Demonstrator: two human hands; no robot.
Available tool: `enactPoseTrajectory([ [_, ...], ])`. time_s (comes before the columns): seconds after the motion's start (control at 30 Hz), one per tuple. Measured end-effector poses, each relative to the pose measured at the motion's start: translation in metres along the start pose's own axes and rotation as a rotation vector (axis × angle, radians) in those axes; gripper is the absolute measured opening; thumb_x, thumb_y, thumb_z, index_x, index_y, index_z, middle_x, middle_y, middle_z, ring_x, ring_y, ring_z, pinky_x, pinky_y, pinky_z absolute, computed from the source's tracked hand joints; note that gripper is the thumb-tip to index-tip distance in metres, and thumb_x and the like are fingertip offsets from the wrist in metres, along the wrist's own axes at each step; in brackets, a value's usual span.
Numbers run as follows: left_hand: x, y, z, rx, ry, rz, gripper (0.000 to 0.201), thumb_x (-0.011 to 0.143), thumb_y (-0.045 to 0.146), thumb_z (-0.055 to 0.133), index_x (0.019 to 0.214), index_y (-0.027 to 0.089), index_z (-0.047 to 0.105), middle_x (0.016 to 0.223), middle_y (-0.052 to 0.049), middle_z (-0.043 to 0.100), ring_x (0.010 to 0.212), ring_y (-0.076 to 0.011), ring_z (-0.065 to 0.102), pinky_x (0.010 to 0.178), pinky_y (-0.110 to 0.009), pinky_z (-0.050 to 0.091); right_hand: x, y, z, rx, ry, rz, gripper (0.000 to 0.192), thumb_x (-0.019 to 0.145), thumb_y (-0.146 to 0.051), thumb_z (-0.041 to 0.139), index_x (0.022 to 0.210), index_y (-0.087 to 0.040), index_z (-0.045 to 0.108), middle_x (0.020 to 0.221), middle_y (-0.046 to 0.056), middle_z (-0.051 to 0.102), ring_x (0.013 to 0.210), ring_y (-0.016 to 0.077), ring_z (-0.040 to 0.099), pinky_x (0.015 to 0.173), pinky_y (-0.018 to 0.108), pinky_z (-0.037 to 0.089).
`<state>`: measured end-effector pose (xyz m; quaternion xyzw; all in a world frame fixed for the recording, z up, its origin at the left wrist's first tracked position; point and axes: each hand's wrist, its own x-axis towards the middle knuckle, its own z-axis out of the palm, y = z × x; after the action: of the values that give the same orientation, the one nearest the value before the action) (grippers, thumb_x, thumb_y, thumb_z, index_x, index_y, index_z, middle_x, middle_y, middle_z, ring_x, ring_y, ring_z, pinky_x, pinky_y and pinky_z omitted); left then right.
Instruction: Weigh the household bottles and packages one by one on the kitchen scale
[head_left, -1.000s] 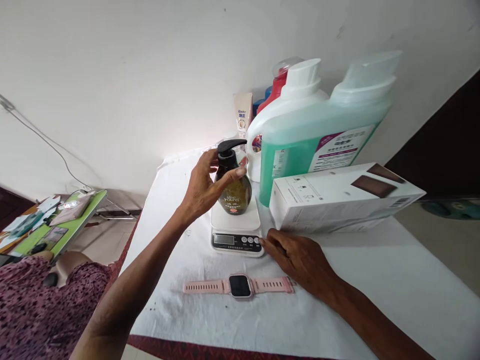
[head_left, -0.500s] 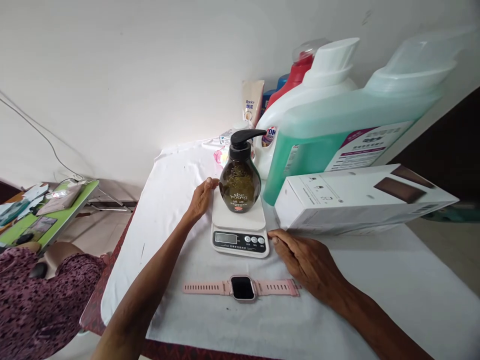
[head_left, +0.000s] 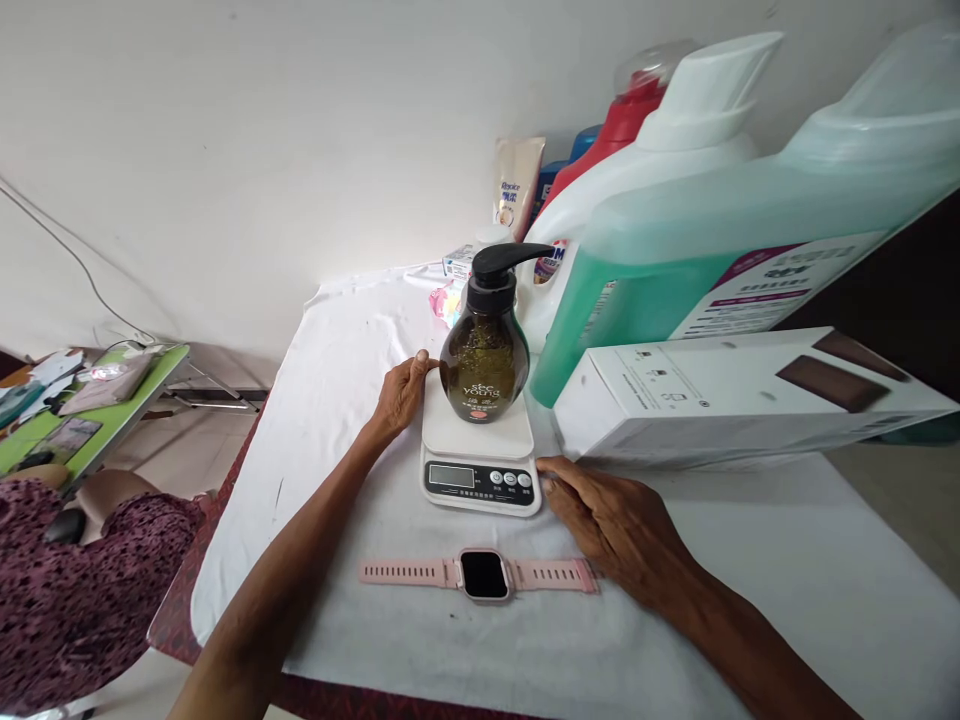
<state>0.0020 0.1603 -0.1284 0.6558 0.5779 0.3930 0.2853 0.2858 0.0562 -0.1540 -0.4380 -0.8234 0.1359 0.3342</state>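
A dark pump bottle (head_left: 484, 365) stands upright on the platform of a white kitchen scale (head_left: 477, 440). The scale's small display looks blank. My left hand (head_left: 402, 393) is closed at the scale's rear left edge beside the bottle, its fingertips partly hidden. At the front right edge, my right hand (head_left: 611, 520) has its fingers together, with the index tip against the scale's side. A pink-strapped smartwatch (head_left: 484, 576) lies flat in front of the scale, the strap's right end close to my right hand.
To the right lies a white box (head_left: 705, 390), with a jug of green liquid (head_left: 637, 270) and a white detergent bottle (head_left: 690, 130) behind it. A beige tube (head_left: 516, 180) stands farther back. Another person's patterned clothing (head_left: 90, 590) shows at left near a green table (head_left: 112, 400).
The camera view has shifted slightly. Both hands keep their places at the scale, and the bottle and smartwatch stay where they were.
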Motion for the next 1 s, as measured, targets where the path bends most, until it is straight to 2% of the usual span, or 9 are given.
enactPoseTrajectory([
  [0.2,-0.010,-0.003,-0.010,-0.026,0.007,-0.004,0.081,0.104,0.077,0.026,0.092,0.018,0.081,0.102,-0.008,0.079,0.104,-0.0265,0.072,0.097,-0.035,0.052,-0.002,0.002,0.004,-0.033,-0.005,-0.027,0.033,0.106,-0.027,0.044,0.113,-0.017,0.075,0.089,0.005,0.083,0.068,0.0184,0.077,0.063,0.028,0.056],
  [0.37,-0.013,-0.005,-0.011,-0.007,0.042,-0.010,0.082,0.104,0.078,0.027,0.093,0.019,0.082,0.102,-0.007,0.080,0.100,-0.0262,0.072,0.096,-0.036,0.052,-0.002,0.003,0.005,-0.042,-0.008,-0.046,0.033,0.105,-0.025,0.045,0.115,-0.016,0.075,0.091,0.006,0.083,0.070,0.0190,0.078,0.065,0.028,0.057],
  [0.57,-0.016,-0.001,-0.012,-0.064,0.024,0.008,0.079,0.103,0.078,0.030,0.103,0.019,0.082,0.113,-0.010,0.080,0.111,-0.0294,0.072,0.102,-0.041,0.051,-0.001,0.001,0.003,-0.019,0.014,-0.056,0.031,0.106,-0.022,0.044,0.111,-0.016,0.074,0.084,0.004,0.081,0.064,0.0161,0.075,0.060,0.026,0.054],
  [0.67,-0.020,0.016,-0.021,-0.118,0.040,0.031,0.075,0.103,0.077,0.033,0.120,0.019,0.078,0.125,-0.013,0.077,0.122,-0.0305,0.069,0.109,-0.045,0.050,0.000,0.000,0.001,-0.014,0.009,-0.055,0.030,0.105,-0.020,0.044,0.109,-0.016,0.073,0.083,0.003,0.081,0.063,0.0154,0.074,0.058,0.026,0.052],
  [0.77,-0.027,0.046,-0.030,-0.173,0.023,0.154,0.069,0.102,0.076,0.042,0.135,0.022,0.070,0.135,-0.013,0.073,0.128,-0.0307,0.066,0.113,-0.050,0.047,0.001,-0.002,-0.001,0.005,-0.015,-0.040,0.029,0.104,-0.019,0.044,0.108,-0.017,0.073,0.079,0.001,0.079,0.060,0.0148,0.071,0.058,0.026,0.051],
  [0.87,-0.033,0.077,-0.033,-0.182,-0.018,0.301,0.066,0.095,0.075,0.059,0.140,0.026,0.066,0.143,-0.012,0.068,0.133,-0.0319,0.062,0.116,-0.053,0.043,0.002,-0.002,-0.001,0.006,-0.039,-0.013,0.029,0.102,-0.019,0.043,0.104,-0.018,0.072,0.074,0.000,0.076,0.057,0.0149,0.069,0.056,0.026,0.048],
  [1.0,-0.034,0.101,-0.027,-0.121,-0.017,0.337,0.070,0.083,0.063,0.082,0.140,0.027,0.062,0.142,-0.012,0.067,0.129,-0.0310,0.062,0.112,-0.050,0.046,0.001,-0.001,0.000,0.000,-0.047,0.022,0.030,0.100,-0.016,0.042,0.104,-0.019,0.071,0.072,0.000,0.076,0.057,0.0162,0.069,0.057,0.027,0.048],
])
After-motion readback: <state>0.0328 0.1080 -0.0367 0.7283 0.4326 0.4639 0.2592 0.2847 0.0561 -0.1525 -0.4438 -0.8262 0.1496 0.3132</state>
